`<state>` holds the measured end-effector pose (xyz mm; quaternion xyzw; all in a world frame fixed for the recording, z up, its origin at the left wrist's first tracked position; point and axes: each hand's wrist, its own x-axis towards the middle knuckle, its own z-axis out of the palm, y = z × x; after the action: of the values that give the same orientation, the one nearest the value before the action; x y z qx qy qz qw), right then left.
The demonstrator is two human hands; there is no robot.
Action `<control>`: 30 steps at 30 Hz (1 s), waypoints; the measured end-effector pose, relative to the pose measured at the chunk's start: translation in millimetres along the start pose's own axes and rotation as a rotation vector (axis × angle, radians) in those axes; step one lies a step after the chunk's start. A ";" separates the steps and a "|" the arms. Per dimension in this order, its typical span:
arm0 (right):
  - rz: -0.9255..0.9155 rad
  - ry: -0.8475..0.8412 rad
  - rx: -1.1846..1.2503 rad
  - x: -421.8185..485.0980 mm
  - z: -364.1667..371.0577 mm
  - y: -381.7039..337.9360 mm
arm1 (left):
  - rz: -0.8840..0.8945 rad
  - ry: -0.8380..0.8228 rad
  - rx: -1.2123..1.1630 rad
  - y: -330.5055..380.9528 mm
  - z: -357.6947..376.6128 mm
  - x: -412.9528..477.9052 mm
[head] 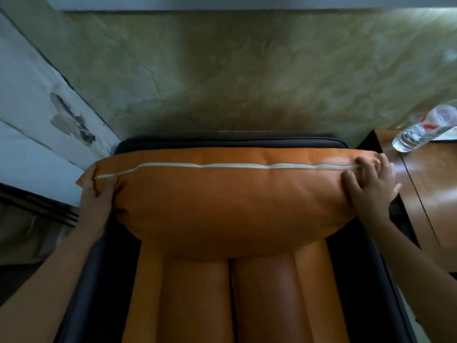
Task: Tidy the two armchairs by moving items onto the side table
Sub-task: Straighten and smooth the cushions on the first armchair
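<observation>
An orange leather cushion point(222, 201) with a white zip along its top stands against the back of a dark-framed armchair point(103, 280). My left hand point(95, 191) grips the cushion's left corner, thumb in front. My right hand point(368, 184) holds the right end, its fingers curled over the top edge near the zip. To the right stands the wooden side table point(435, 194), and a clear plastic water bottle point(420, 131) with a red-and-white label stands on it.
The armchair's orange seat point(222, 300) has long padded ribs running toward me. Behind the chair is a mottled green wall point(247, 70). A white wall with peeling paint point(37, 115) closes in on the left.
</observation>
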<state>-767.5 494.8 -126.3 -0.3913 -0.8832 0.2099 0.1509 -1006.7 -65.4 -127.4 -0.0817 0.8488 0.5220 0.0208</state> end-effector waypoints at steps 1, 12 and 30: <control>0.067 0.011 0.062 1.4 5.5 0.9 | 0.005 0.003 0.031 -2.5 3.4 9.2; 0.098 -0.291 0.514 10.6 60.3 28.9 | -0.051 -0.247 0.045 -6.6 55.7 58.3; 0.070 -0.118 0.360 107.0 74.1 -0.1 | 0.093 -0.243 0.148 -1.3 63.0 114.5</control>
<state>-868.9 556.7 -179.5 -0.3754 -0.8246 0.3921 0.1592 -1122.5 -23.3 -171.0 0.0234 0.8789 0.4646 0.1053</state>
